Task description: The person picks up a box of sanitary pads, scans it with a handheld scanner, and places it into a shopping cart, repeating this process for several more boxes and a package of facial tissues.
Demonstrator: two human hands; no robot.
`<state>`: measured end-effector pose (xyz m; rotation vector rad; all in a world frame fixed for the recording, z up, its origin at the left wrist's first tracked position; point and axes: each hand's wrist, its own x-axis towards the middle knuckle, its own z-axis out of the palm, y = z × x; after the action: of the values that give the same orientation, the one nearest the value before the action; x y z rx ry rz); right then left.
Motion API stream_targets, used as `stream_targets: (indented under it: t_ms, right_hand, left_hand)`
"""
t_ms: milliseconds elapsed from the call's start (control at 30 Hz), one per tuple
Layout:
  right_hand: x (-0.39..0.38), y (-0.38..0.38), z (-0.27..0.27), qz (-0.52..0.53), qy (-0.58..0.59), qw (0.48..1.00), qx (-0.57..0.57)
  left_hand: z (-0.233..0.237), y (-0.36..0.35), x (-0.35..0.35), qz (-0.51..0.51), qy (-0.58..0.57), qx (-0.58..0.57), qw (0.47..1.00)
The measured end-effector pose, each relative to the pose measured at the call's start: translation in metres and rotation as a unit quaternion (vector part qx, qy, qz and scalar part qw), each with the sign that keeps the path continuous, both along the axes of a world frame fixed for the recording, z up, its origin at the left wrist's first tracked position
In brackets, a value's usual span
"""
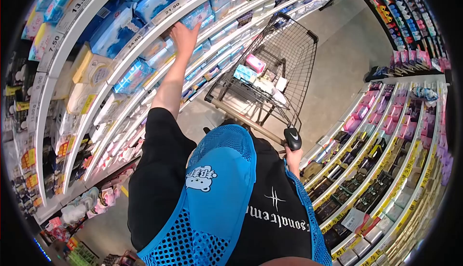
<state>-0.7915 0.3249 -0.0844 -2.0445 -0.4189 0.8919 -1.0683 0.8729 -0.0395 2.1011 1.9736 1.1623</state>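
My left hand (183, 39) reaches up to the shelves on the left, its thumb and fingers apart. Right by its fingertips is a blue soft pack (198, 17) with a pink mark; whether they touch is hard to see. At the right end of the shopping cart (294, 59) handle, my right hand (292, 157) is closed around a black grip (292, 139) with a white mark, its fingers partly hidden. Inside the cart lie a pink pack (255, 63), a blue pack (245, 73) and several white items.
Price-tagged shelves (166, 18) curve along my left, stocked with blue, white and yellow packs. Low shelves (381, 169) with yellow label strips stand at my right. Grey floor (333, 49) runs beside the cart. More goods hang on a far rack (402, 15).
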Motion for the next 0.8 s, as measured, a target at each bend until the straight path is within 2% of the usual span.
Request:
stream_targets:
  t_ms: [100,233,367,500,633,800]
  right_hand:
    - [0.004,0.011,0.005,-0.006,0.031,0.999,-0.005]
    - [0.014,0.013,-0.004,-0.006,0.051,0.999,-0.007]
    - [0.018,0.026,0.004,-0.003,0.050,0.999,0.003]
    - [0.024,0.028,-0.003,0.011,0.065,0.998,-0.010]
    - [0.031,0.030,-0.004,0.014,0.073,0.997,-0.005]
    - [0.038,0.036,-0.004,0.026,0.055,0.998,-0.019]
  left_hand:
    - [-0.002,0.000,-0.001,-0.020,-0.010,-0.013,1.000]
    - [-0.016,0.004,-0.002,-0.065,-0.078,0.060,0.993]
    - [-0.016,0.001,-0.005,-0.075,-0.103,0.015,0.992]
    - [-0.001,-0.011,-0.002,-0.095,-0.133,0.082,0.983]
    - [0.015,-0.023,0.003,-0.098,-0.150,0.069,0.981]
    - [0.033,-0.048,0.007,-0.125,-0.145,0.121,0.974]
